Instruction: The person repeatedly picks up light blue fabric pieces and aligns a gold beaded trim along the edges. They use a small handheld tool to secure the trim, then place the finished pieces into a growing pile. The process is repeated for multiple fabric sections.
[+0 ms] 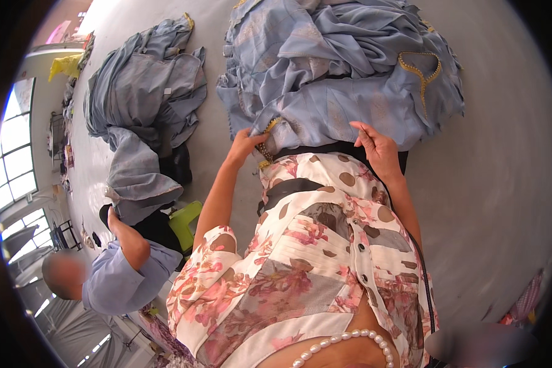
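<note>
A blue-grey garment [331, 113] with yellow beaded trim lies across my lap, on the front of a large heap of similar cloth. My left hand [245, 147] is closed on the garment's edge, close by a strip of the yellow trim [270, 127]. My right hand [379, 152] is raised over the near part of the cloth, thumb and forefinger pinched together. Whatever it may hold is too small to make out. Toward the far right of the garment, a neck opening [422, 70] is edged in the same yellow trim.
To my left a co-worker [129, 270] in a light blue top handles blue-grey cloth [141, 172] from a second heap [147, 86]. Beside that person stands a green plastic stool [185, 227]. Grey floor [497, 172] stretches to my right. Windows [15, 147] line the left wall.
</note>
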A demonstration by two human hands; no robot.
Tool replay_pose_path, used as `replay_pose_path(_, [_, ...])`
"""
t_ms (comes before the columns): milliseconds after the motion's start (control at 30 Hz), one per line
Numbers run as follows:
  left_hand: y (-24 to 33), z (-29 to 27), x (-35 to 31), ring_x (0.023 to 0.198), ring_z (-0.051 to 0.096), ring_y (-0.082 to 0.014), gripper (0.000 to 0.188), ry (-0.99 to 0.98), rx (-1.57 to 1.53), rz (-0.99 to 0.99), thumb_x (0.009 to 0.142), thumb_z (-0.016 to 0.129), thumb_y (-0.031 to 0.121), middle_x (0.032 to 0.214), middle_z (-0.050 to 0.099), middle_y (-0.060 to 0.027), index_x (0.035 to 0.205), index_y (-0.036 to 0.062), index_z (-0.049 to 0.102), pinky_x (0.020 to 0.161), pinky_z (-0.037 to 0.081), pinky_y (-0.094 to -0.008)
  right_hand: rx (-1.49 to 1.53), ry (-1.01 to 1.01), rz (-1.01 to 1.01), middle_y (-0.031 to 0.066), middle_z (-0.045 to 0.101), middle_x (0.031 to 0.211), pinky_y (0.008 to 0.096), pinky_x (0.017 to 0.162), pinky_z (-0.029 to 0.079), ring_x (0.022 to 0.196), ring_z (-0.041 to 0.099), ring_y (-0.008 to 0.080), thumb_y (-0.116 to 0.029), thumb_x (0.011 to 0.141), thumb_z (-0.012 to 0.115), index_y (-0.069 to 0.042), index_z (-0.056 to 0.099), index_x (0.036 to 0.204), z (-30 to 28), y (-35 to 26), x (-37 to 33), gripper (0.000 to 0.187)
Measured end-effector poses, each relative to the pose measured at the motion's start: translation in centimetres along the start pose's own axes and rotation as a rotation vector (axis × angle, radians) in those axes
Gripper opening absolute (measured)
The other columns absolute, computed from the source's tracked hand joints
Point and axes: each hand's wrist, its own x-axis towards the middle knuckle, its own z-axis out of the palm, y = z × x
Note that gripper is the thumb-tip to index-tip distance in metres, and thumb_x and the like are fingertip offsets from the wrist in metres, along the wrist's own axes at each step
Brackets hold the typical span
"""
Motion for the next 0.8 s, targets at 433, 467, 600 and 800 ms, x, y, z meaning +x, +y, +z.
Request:
replay_pose_path(433, [11.9,4.0,-2.5,0.069,0.066,-0.0186,0.025,-0.215,-0.791,0.121,0.086,0.061,0.014,0.088,0.065,-0.0122,0.103,-0.0040,0.059,0.060,0.056,-0.0292,0.352,-0.064,-0.225,0.0028,0.064,0.084,0.0203,0.064,0.049,0.073,0.059,0.0046,-0.001,0.080,0.066,-0.002,0.061,0.101,2.3,-7.3,2.8,0.021])
replay_pose_path(467, [12.3,4.4,-2.4,0.071,0.065,-0.0166,0.026,-0.203,-0.712,0.149,0.086,0.061,0.014,0.088,0.064,-0.0111,0.104,-0.0045,0.059,0.061,0.055,-0.0280,0.344,-0.068,-0.248,0.0042,0.065,0.085,0.0213,0.064,0.050,0.072,0.061,0.0061,0.000,0.079,0.067,-0.002,0.061,0.101,2.3,-7.7,2.8,0.022])
replay_pose_path(600, [13.2,6.2,-2.8,0.068,0.061,-0.0096,0.018,-0.233,-0.580,0.202,0.084,0.064,0.016,0.082,0.063,-0.0024,0.095,0.0025,0.060,0.059,0.050,-0.0237,0.249,-0.105,-0.356,0.0103,0.065,0.083,0.0262,0.062,0.052,0.071,0.066,0.0155,-0.002,0.074,0.070,-0.002,0.061,0.099,2.7,-9.7,3.6,0.026])
replay_pose_path(800, [13.4,7.1,-1.5,0.069,0.059,-0.0075,0.021,-0.294,-0.417,0.283,0.082,0.069,0.020,0.080,0.062,0.0004,0.094,0.0050,0.061,0.060,0.048,-0.0226,-0.057,-0.238,-0.346,0.0098,0.061,0.068,0.0290,0.057,0.048,0.061,0.062,0.0197,-0.009,0.073,0.071,-0.003,0.061,0.087,3.5,-11.1,5.1,0.019])
